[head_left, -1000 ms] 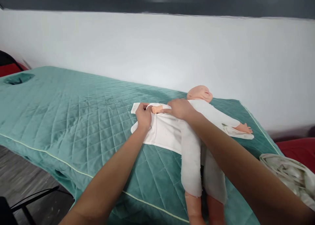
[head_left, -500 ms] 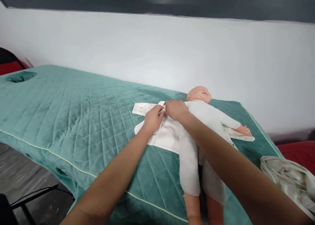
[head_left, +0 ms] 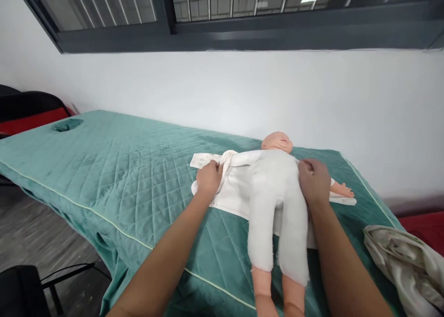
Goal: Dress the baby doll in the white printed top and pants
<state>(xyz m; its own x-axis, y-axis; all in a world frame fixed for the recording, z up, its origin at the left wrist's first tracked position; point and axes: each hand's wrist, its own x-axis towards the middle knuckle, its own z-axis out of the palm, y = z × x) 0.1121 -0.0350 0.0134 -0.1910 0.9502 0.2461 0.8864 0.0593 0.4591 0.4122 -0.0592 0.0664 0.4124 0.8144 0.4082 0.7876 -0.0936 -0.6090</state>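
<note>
A baby doll point(head_left: 277, 187) with a white cloth body lies on its back on the green quilted table point(head_left: 114, 169), head toward the wall. Under it is spread a white garment point(head_left: 236, 192). My left hand point(head_left: 209, 178) lies on the garment's left sleeve, fingers curled round the bunched cloth where the doll's arm goes in. My right hand point(head_left: 314, 180) rests on the doll's right side near its other arm, fingers bent and pressing down. The doll's bare hand point(head_left: 343, 189) shows beyond my right hand, and its bare legs reach the near table edge.
A crumpled pale cloth point(head_left: 402, 257) lies at the table's right end. The table has a face hole point(head_left: 65, 125) at its far left. A white wall and a dark-framed window rise behind. A black chair point(head_left: 21, 294) stands on the floor, lower left.
My right hand has moved from the doll's left sleeve across to its right side. The doll's left arm is now inside the sleeve. The camera has tilted up, showing the window.
</note>
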